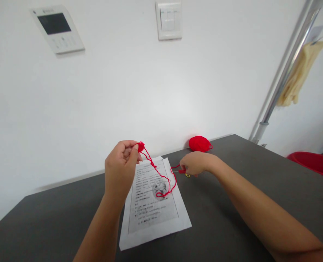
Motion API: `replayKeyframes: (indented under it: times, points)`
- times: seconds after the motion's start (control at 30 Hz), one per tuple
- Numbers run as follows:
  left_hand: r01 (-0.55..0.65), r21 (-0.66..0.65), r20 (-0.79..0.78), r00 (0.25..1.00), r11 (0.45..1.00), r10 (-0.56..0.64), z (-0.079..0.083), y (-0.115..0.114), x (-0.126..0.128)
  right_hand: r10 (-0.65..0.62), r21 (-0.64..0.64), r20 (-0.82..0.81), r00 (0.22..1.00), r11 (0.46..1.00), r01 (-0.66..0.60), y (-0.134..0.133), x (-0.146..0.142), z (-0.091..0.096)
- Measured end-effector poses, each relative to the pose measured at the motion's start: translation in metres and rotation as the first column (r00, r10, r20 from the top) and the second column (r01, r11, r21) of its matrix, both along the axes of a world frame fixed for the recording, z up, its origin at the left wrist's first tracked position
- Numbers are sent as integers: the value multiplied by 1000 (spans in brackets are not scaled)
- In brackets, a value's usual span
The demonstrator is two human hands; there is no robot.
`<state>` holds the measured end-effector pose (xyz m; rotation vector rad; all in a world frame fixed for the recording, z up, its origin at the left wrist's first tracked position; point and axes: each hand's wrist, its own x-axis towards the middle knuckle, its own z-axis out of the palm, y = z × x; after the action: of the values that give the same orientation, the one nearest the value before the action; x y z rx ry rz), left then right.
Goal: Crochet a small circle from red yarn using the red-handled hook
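Note:
My left hand [123, 160] is raised over the upper left of the paper, pinching a small red crocheted piece [141, 146] between thumb and fingertips. From that piece red yarn [169, 179] hangs down in a loose, kinked strand, lies in a loop on the sheet and runs on toward my right hand. My right hand [194, 163] is low at the table, fingers closed around a crochet hook [182, 171] with a red handle; its thin metal shaft points left. A small yellow loop [188, 175] shows under the fingers. Behind this hand sits a red yarn ball [199, 143].
A printed paper sheet [156, 222] lies on the dark table [218, 225]. The table's back edge meets a white wall [123, 91]. To the right stand a metal pole [287, 69], hanging yellowish gloves [298, 78] and a red basin [314, 164] beyond the table edge.

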<state>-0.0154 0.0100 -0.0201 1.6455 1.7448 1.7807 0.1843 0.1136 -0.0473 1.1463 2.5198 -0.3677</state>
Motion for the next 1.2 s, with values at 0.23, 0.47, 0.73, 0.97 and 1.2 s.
replayKeyframes:
  times: [0.23, 0.47, 0.73, 0.97, 1.2]
  points:
    - [-8, 13, 50, 999, 1000, 8, 1, 0, -3, 38, -54, -380, 924, 997, -63, -1, 30, 22]
    - [119, 16, 199, 973, 993, -120, 5, -2, 2, -312, -312, -947, 73, 950, -1, -6, 24, 27]
    - [260, -3, 307, 919, 965, -247, 5, -5, 8, -326, -266, -912, -248, 932, -247, -28, 6, 29]
    - [308, -26, 341, 897, 951, -281, 9, -9, 12, -311, -276, -928, -203, 943, -185, -37, -1, 30]
    - [333, -20, 365, 880, 943, -303, 10, -11, 13, -411, -376, -911, -16, 848, -373, -43, -10, 22]
